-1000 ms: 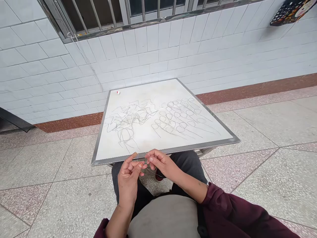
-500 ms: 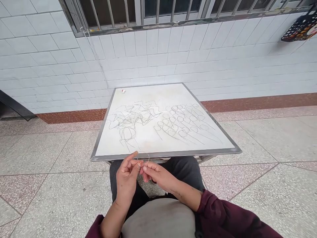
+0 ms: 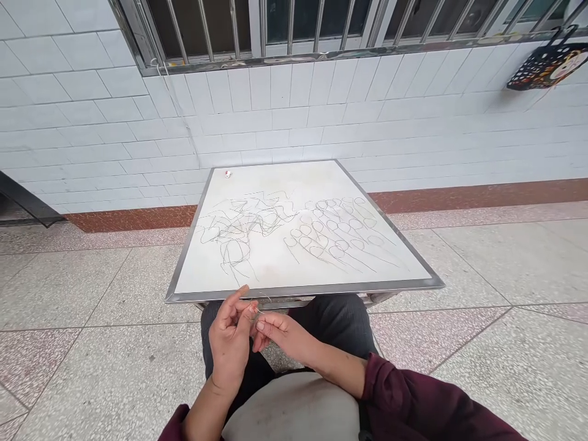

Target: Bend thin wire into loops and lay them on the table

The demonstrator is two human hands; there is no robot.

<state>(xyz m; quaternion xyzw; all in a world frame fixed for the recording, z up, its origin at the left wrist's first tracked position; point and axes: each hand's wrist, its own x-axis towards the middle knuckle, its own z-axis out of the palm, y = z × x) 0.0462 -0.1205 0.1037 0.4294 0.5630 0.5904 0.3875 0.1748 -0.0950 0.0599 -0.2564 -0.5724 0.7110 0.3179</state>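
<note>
My left hand (image 3: 230, 346) and my right hand (image 3: 289, 335) meet above my lap, just below the table's near edge. A thin wire (image 3: 267, 298) runs between their fingertips. The left thumb and a finger pinch it, while another left finger points upward. My right thumb and forefinger are closed on the same wire, a little to the right. On the white tabletop (image 3: 271, 275) beyond, a tangle of bent wires (image 3: 250, 220) lies at the left. Several wires with a round loop and a straight tail (image 3: 340, 229) are spread at the right.
A small white and red object (image 3: 228, 174) sits at the table's far left corner. Grey metal edging (image 3: 312, 289) borders the top. Behind stands a white tiled wall (image 3: 285, 116) with a barred window (image 3: 307, 24). A patterned bag (image 3: 546, 67) hangs at the right.
The round loop of wire that stood above my fingertips now shows as a narrow, flatter curve. My fingertips have moved slightly left and apart. The view has shifted a little.
</note>
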